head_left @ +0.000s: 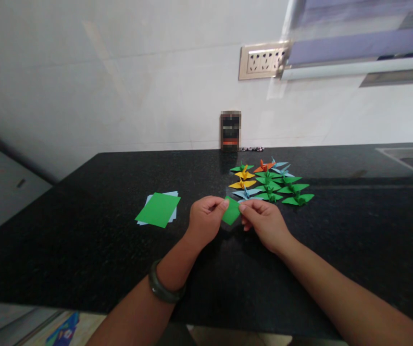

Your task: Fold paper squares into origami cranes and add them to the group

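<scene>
A small folded green paper (231, 212) is held up between my two hands above the dark counter. My left hand (208, 216) pinches its left corner between thumb and fingers. On the opposite corner, my right hand (264, 220) has a similar pinch. Just beyond my hands stand rows of folded paper cranes, among them a green crane (298, 199), a yellow crane (243, 184), an orange crane (263, 166) and a light blue crane (245, 193). My fingers partly hide the nearest blue one. Left of my hands lies a stack of square paper (158, 210), green on top with light blue beneath.
A black granite counter (83, 250) runs to the tiled wall. Against the wall stands a blurred dark phone-like object (231, 132), with a beaded strand (252, 149) beside it. A socket panel (262, 61) is above, and a sink edge (401, 156) shows at the far right.
</scene>
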### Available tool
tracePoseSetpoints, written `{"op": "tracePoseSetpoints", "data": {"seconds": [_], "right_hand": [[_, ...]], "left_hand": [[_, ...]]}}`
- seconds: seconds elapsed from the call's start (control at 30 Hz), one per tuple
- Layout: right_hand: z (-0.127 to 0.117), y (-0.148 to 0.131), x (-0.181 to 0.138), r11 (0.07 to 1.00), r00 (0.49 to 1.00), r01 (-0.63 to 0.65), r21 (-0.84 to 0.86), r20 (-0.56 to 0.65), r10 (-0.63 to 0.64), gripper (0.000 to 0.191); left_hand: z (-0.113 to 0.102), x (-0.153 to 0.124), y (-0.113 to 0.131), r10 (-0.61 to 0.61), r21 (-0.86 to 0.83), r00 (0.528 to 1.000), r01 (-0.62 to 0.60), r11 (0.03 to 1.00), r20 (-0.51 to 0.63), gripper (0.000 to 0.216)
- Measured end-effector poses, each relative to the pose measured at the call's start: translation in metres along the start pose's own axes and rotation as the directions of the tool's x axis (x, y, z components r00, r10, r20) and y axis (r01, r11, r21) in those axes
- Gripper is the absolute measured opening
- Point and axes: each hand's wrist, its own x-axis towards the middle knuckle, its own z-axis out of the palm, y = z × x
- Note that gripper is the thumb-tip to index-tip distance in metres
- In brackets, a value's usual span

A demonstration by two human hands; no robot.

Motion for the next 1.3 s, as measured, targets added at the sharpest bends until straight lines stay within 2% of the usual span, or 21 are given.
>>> {"op": "tracePoseSetpoints", "data": {"seconds": [0.2, 0.27, 0.33, 0.43, 0.47, 0.57, 0.77, 0.9, 1.03, 1.17, 1.3], "right_hand": [[0.005, 0.001, -0.001, 0.998, 0.995, 0.042, 0.041, -0.091, -0.038, 0.024], [0.003, 0.001, -0.001, 0.996, 0.986, 0.088, -0.012, -0.141, -0.089, 0.022], [-0.001, 0.0, 0.0, 0.979, 0.974, 0.146, -0.139, -0.151, -0.166, 0.021], [-0.009, -0.002, 0.0, 0.877, 0.947, 0.262, -0.402, -0.07, -0.315, 0.02], [-0.012, -0.002, 0.001, 0.835, 0.937, 0.306, -0.457, -0.009, -0.348, 0.019], [-0.014, -0.003, 0.001, 0.767, 0.92, 0.38, -0.518, 0.125, -0.372, 0.017], [-0.007, 0.003, 0.002, 0.886, 0.964, 0.266, -0.381, 0.121, -0.238, 0.024], [-0.003, 0.004, 0.002, 0.884, 0.966, 0.256, -0.392, 0.071, -0.248, 0.027], [-0.001, 0.004, 0.001, 0.87, 0.963, 0.242, -0.43, -0.007, -0.271, 0.036], [0.0, 0.006, 0.0, 0.859, 0.95, 0.308, -0.408, 0.088, -0.298, 0.025], [-0.001, 0.008, 0.001, 0.882, 0.958, 0.287, -0.374, 0.133, -0.256, 0.018]], "left_hand": [[0.002, -0.003, 0.003, 0.002, 0.002, 0.999, -0.002, 1.0, 0.039, 0.023], [0.004, -0.004, 0.005, -0.006, -0.013, 0.996, 0.007, 1.0, 0.091, 0.023], [0.005, -0.005, 0.005, -0.045, -0.042, 0.986, 0.052, 0.998, 0.161, 0.023], [0.006, -0.004, 0.004, -0.127, -0.107, 0.962, 0.157, 0.982, 0.243, 0.02], [0.006, -0.003, 0.003, -0.139, -0.129, 0.955, 0.177, 0.976, 0.262, 0.019], [0.005, -0.002, 0.002, -0.111, -0.149, 0.951, 0.159, 0.976, 0.29, 0.018], [0.004, -0.003, 0.0, -0.06, -0.061, 0.98, 0.072, 0.996, 0.189, 0.018], [0.005, -0.005, 0.002, -0.029, -0.017, 0.993, 0.031, 0.999, 0.113, 0.018], [0.003, -0.004, 0.005, -0.05, -0.039, 0.998, 0.052, 0.998, 0.036, 0.017], [0.003, -0.002, 0.005, -0.113, -0.098, 0.993, 0.11, 0.989, -0.027, 0.017], [0.004, -0.001, 0.002, -0.181, -0.177, 0.982, 0.168, 0.97, -0.058, 0.018]]}}
